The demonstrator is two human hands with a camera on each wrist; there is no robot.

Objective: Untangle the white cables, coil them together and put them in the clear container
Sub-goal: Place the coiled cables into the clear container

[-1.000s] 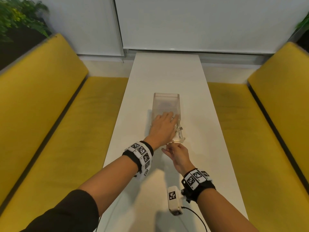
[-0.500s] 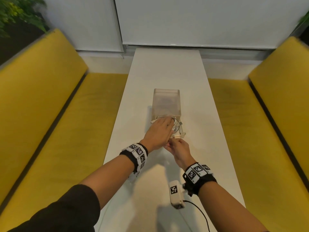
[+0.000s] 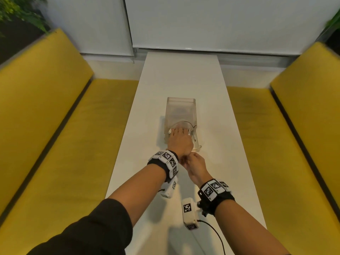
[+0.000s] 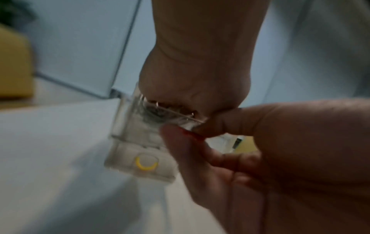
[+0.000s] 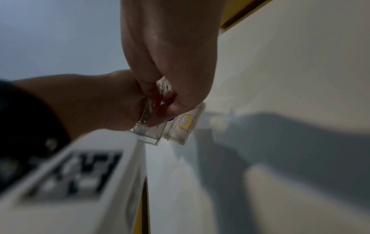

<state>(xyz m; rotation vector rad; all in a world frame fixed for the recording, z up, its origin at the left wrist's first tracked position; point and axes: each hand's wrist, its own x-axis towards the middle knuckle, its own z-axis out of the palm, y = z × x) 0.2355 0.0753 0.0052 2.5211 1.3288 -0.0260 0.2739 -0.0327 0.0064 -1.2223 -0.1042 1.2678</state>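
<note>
The clear container stands in the middle of the white table, its near end open. My left hand reaches into it, fingers laid flat on the coil of white cables, which arcs just past the fingertips. My right hand is at the near rim, thumb and fingers pinching the clear wall. The left wrist view shows my left palm over the container and the right hand on its edge. A clear latch with a yellow ring hangs at the near end.
Yellow benches run along the left and right of the narrow table. A white wall with blinds closes the far end. Plants sit in the back corners. A black lead trails from my right wrist camera.
My left hand has slid forward and down into the container with the coil under it. My right hand has come up to the near rim and taken hold of it.
</note>
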